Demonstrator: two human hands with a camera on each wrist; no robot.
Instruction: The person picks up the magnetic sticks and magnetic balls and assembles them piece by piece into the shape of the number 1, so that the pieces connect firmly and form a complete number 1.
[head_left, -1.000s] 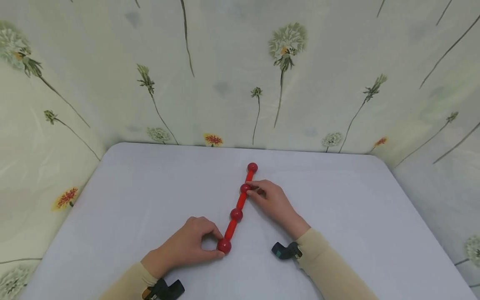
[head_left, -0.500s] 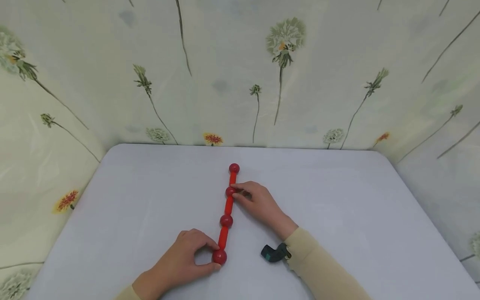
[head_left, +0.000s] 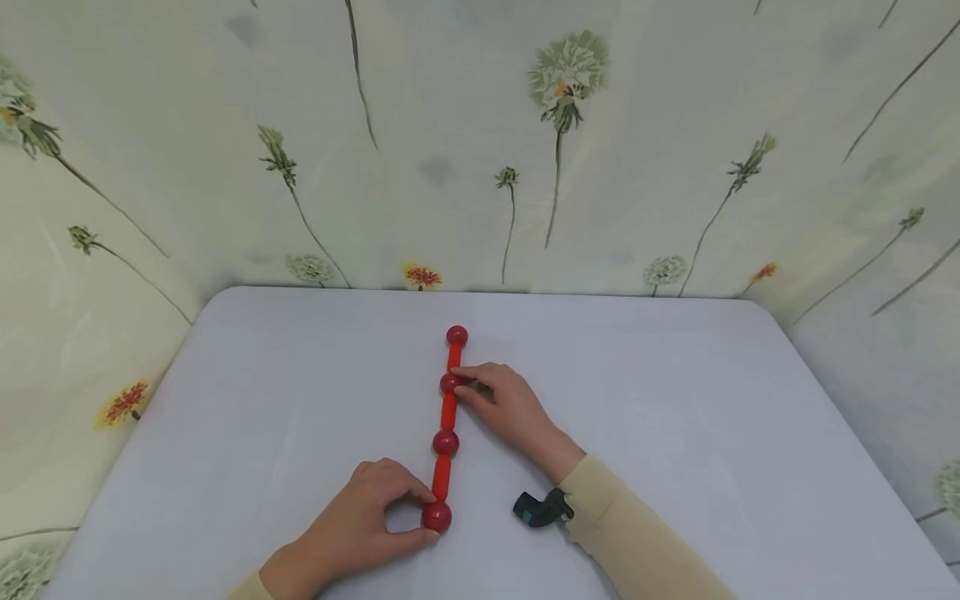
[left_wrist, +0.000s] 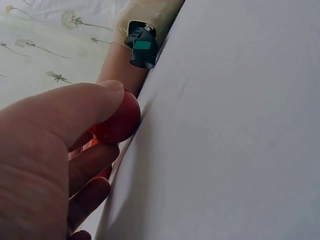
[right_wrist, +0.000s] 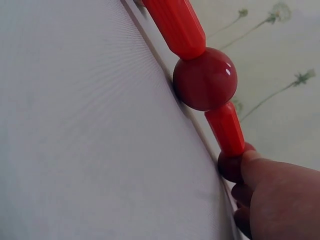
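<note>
A straight chain of dark red balls joined by bright red rods lies on the white table, running from near to far in the head view. My left hand (head_left: 356,521) pinches the nearest ball (head_left: 437,517) between thumb and index finger; the same ball (left_wrist: 120,120) shows in the left wrist view. Farther up, my right hand (head_left: 506,404) pinches the third ball (head_left: 448,383) at its right side. Between the hands are a middle ball (head_left: 446,442) and rods such as this red rod (right_wrist: 225,129). The far-end ball (head_left: 457,335) is untouched.
The white table (head_left: 660,375) has a back edge against a flower-printed cloth wall (head_left: 420,100). A dark wrist camera (head_left: 542,508) hangs at my right sleeve (head_left: 637,525).
The chain has swung from a slant leaning right to nearly straight away from me. Both hands moved left with it, still pinching the same balls; the far end shifted most.
</note>
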